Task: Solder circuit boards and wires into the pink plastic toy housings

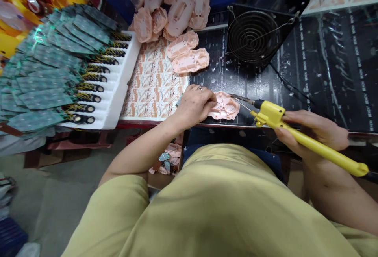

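Observation:
A pink plastic shell (226, 108) lies at the front edge of the bench, its ribbed inside facing up. My left hand (193, 105), a ring on one finger, is closed on the shell's left end and hides that part. A sliver of something green shows beside this hand; its kind is hidden. My right hand (313, 129) grips a yellow soldering iron (273, 117) with a thin feed tube beside its tip. That tip reaches over the shell's upper right edge; whether it touches, I cannot tell.
Two pink shells (190, 60) lie behind my left hand, with a heap of shells (177, 9) farther back. A black fan (254, 32) stands behind the work. At left, a white foam tray (119, 91) holds small black round parts wired to green circuit boards (44, 91).

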Available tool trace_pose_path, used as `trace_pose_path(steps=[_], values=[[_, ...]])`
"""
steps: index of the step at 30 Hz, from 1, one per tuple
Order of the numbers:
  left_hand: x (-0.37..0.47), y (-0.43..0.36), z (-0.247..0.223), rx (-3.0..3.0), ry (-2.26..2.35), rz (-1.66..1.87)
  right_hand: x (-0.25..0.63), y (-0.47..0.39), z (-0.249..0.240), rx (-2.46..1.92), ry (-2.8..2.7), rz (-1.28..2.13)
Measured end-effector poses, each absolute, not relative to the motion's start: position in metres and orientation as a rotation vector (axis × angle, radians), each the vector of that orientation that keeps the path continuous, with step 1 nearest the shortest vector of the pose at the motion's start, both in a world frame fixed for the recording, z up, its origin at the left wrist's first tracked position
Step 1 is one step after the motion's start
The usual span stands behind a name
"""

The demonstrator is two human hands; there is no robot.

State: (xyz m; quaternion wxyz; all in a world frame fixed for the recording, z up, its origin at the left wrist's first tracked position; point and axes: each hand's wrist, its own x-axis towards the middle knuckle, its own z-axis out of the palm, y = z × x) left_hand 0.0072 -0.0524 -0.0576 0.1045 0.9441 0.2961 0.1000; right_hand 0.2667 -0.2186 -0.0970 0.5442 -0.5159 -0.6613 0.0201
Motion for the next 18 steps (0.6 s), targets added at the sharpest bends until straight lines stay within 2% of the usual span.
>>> trace_pose_path(steps=[3,6,12,15,18], values=[[0.001,-0.051,-0.052,2.767,0.859,0.383,0.266,-0.222,-0.105,-1.358,-1.465,-0.044],[-0.012,-0.047,-0.043,2.708,0.793,0.449,0.266,-0.222,-0.108,-1.308,-1.392,-0.052],[-0.031,-0.045,-0.060,2.731,0.636,0.175,0.265,-0.224,-0.111,-1.349,-1.244,-0.070],[-0.037,-0.049,-0.072,2.700,0.695,0.299,0.262,-0.225,-0.111,-1.347,-1.204,-0.083],[-0.065,-0.057,-0.057,2.565,0.795,0.347,0.260,-0.223,-0.109,-1.351,-1.206,-0.101]])
